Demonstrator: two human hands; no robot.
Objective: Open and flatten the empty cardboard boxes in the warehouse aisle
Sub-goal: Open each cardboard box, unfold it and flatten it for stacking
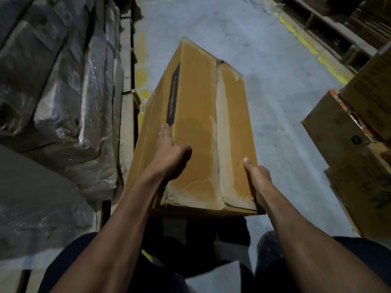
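You have the big brown box (196, 127) held up in front of you, over the grey floor (275, 81) of the aisle. Its top flaps are closed and meet at a seam that runs away from you.

Your left hand (171, 157) grips the left top edge of the box. The thumb lies on top and the fingers curl down the side. Your right hand (257, 176) holds the right edge near your corner. The thumb presses on top, and the other fingers go down the side where you cannot see them.

The box looks shut, so the job is just starting, I think. Set it down flat first so it will not tip. Then slip your fingers into the seam and pull the flaps up slowly. The near corner looks torn and soft, so pull gently there.

Wrapped bundles (63, 81) sit close on your left and more boxes (355, 127) on your right, so keep your elbows in.
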